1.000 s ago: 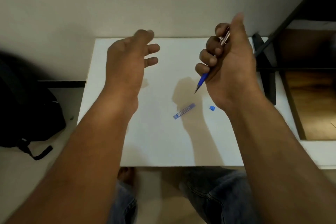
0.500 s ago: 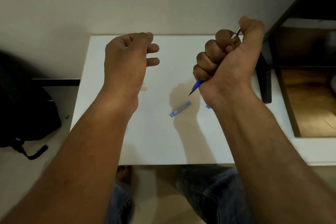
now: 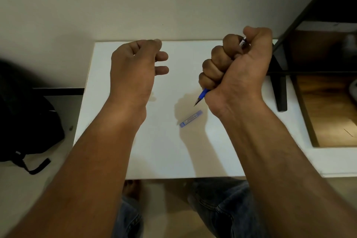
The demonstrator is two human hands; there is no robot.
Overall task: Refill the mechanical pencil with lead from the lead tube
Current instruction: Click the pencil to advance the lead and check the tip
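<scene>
My right hand (image 3: 235, 67) is a fist around the mechanical pencil (image 3: 201, 96), held above the white table (image 3: 164, 150). The pencil's blue grip and dark tip stick out below the fist, pointing down-left; its metal top shows by my thumb. My thumb bends over that top end. The blue lead tube (image 3: 190, 118) lies flat on the table just below the pencil tip, untouched. My left hand (image 3: 135, 65) hovers to the left with loosely curled fingers, holding nothing. The tube's small cap is hidden behind my right wrist.
A black backpack (image 3: 29, 121) sits on the floor at the left. A black metal frame leg (image 3: 279, 87) and a wooden shelf (image 3: 328, 112) stand at the right. The wall is right behind the table. My knees in jeans show under the near edge.
My right hand has closed from a loose hold into a full fist on the pencil, with the thumb now bent over its top. The left hand stayed nearly still.
</scene>
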